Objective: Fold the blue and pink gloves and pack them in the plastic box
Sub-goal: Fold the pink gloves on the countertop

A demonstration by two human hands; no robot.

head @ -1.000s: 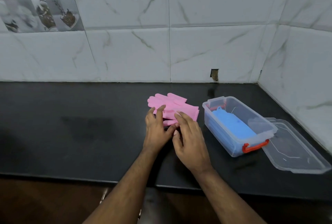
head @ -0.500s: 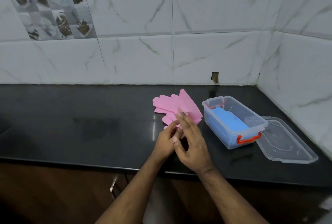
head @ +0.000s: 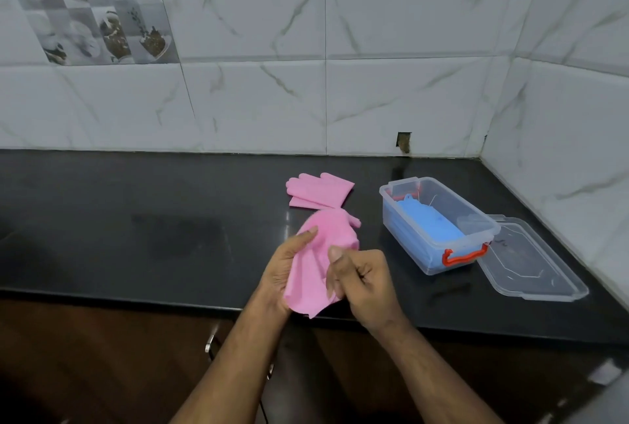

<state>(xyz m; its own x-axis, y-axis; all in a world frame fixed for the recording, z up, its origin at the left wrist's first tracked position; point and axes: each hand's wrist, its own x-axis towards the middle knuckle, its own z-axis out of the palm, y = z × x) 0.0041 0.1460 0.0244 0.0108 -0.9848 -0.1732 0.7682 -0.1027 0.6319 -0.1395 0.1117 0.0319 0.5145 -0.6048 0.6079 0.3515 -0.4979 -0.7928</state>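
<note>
Both hands hold one pink glove (head: pixel 315 263) above the counter (head: pixel 136 219) edge: left hand (head: pixel 284 265) grips its left side, thumb on top; right hand (head: pixel 362 279) curls round its right edge. Glove's long axis runs from near the wrists away toward the wall, fingers end far. Plastic box (head: pixel 439 253) sits to the right, nearer the right hand, blue gloves (head: pixel 427 223) already inside, lid (head: pixel 531 263) beside it. Second pink glove (head: pixel 318 190) lies flat just beyond the held one. Held glove's fingers mostly hidden; fold state unclear.

Black countertop (head: pixel 136 219) bearing pink glove (head: pixel 318 190), plastic box (head: pixel 439 253), and lid (head: pixel 534 263).
</note>
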